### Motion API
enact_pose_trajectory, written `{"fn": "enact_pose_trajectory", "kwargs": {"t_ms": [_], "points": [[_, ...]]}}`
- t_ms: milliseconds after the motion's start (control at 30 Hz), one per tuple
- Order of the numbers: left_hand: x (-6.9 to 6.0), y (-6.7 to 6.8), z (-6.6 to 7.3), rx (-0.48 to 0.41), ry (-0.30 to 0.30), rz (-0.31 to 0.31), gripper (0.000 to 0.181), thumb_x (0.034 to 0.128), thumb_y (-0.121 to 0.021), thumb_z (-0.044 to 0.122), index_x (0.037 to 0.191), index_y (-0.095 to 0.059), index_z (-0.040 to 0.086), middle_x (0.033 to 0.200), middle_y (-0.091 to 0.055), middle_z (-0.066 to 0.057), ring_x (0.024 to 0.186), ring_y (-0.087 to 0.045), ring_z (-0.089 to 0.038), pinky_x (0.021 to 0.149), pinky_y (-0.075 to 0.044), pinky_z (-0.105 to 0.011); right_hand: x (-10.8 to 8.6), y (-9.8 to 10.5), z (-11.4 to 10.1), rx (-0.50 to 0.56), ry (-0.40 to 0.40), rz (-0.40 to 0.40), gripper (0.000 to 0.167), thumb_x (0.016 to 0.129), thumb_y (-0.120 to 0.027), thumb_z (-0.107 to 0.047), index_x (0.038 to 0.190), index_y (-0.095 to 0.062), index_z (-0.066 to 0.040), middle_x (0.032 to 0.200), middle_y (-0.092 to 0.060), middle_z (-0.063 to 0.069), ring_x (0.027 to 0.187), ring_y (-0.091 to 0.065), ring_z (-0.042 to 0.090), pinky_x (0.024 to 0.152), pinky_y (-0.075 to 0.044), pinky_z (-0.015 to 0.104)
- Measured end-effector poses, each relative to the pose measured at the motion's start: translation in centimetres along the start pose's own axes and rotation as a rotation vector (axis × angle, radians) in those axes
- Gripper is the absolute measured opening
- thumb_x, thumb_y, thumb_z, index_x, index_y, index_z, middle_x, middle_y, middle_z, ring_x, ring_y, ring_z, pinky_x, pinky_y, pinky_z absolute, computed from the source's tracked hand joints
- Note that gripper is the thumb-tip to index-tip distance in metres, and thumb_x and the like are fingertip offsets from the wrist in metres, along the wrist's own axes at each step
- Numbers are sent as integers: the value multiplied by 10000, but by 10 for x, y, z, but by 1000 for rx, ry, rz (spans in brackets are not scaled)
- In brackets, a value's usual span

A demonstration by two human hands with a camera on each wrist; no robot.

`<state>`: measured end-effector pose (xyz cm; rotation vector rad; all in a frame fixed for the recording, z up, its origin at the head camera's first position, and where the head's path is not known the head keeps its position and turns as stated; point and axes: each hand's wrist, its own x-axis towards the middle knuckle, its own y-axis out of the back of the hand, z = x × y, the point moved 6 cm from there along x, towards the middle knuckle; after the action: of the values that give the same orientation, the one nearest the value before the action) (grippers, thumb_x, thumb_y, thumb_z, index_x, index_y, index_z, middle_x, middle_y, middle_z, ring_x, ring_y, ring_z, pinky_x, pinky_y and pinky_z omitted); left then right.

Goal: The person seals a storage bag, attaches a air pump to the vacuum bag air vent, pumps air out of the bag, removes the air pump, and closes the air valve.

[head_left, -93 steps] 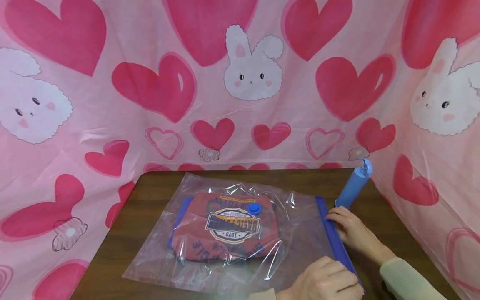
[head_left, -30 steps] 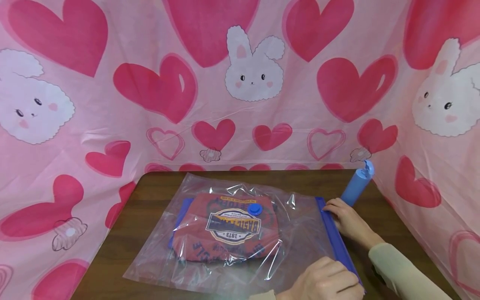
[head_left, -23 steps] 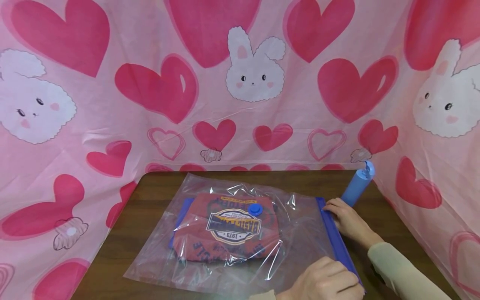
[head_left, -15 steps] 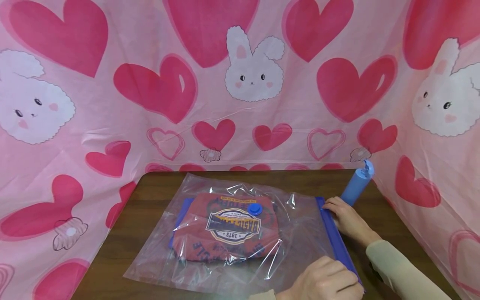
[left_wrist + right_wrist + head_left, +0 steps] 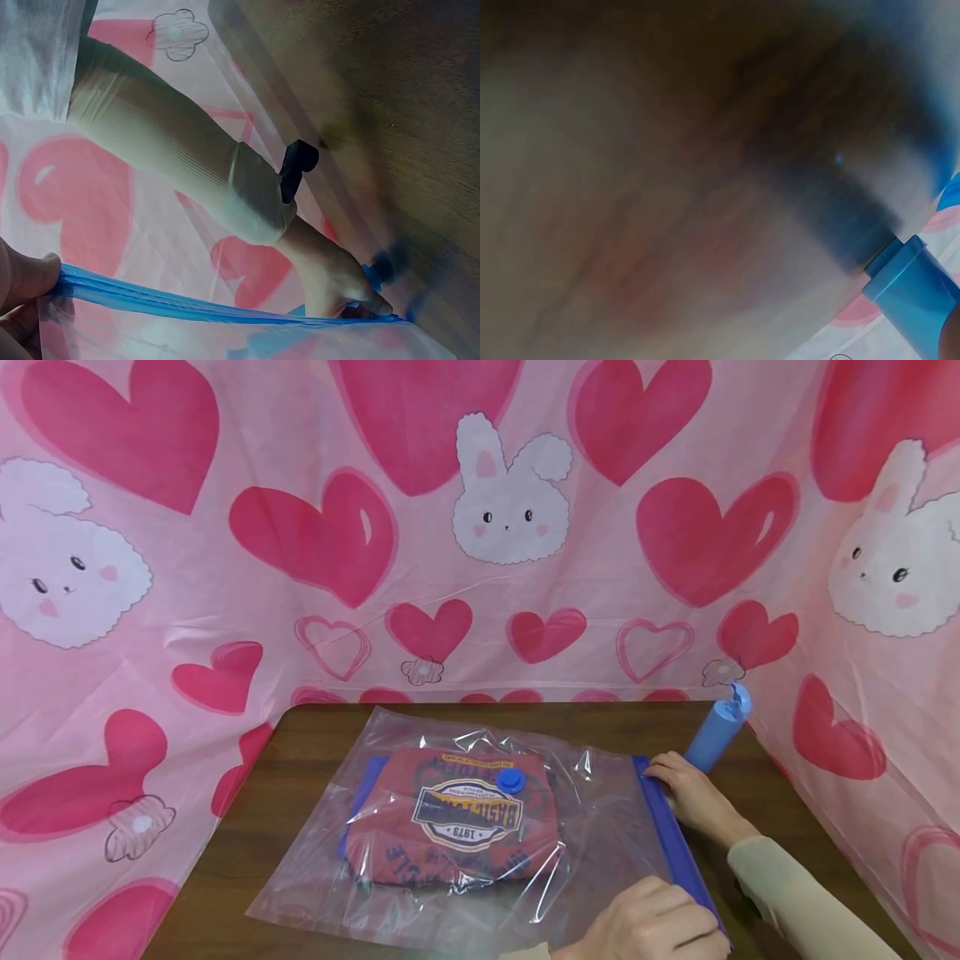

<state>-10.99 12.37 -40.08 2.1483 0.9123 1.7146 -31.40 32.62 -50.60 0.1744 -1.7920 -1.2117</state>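
Observation:
A clear plastic vacuum storage bag (image 5: pixel 600 827) lies flat in the head view, with a round blue valve (image 5: pixel 511 780) on top. Inside it is a folded red garment (image 5: pixel 465 860) with a printed badge. Along the bag's right end runs a blue zip seal (image 5: pixel 667 831). My left hand (image 5: pixel 648 922) grips the near end of this seal; the left wrist view shows thumb and fingers pinching it. At the far end, my right hand (image 5: pixel 693 793) pinches the seal between thumb and fingers. Most of the right wrist view is blurred, with its fingertips hidden.
A light blue hand pump (image 5: pixel 717 731) stands just beyond my right hand, near the table's right edge. Beneath everything is a dark wooden table (image 5: pixel 300 743). A pink curtain (image 5: pixel 585 585) with hearts and rabbits surrounds the back and sides.
My right hand has shifted slightly along the seal toward its far end, and its forearm has swung left. The left hand keeps its hold in the same place.

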Motion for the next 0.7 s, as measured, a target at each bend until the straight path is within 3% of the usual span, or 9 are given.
{"fn": "enact_pose_trajectory", "kwargs": {"t_ms": [167, 700], "points": [[-1, 0, -1, 1, -2, -7, 181, 1033, -605, 254, 991, -780, 275, 960, -659, 171, 967, -573, 32, 840, -355, -87, 0, -3, 2, 10, 18, 0, 299, 723, -742, 165, 970, -742, -4, 993, -674, 65, 922, -609, 253, 865, -466, 284], [-4, 4, 0, -86, 73, -46, 188, 1030, -602, 240, 968, -776, 276, 957, -646, 167, 969, -548, 42, 862, -340, -74, 3, -10, 9, -20, 21, -15, 315, 699, -778, 197, 946, -736, 6, 970, -659, 70, 913, -604, 249, 807, -500, 382]]}}
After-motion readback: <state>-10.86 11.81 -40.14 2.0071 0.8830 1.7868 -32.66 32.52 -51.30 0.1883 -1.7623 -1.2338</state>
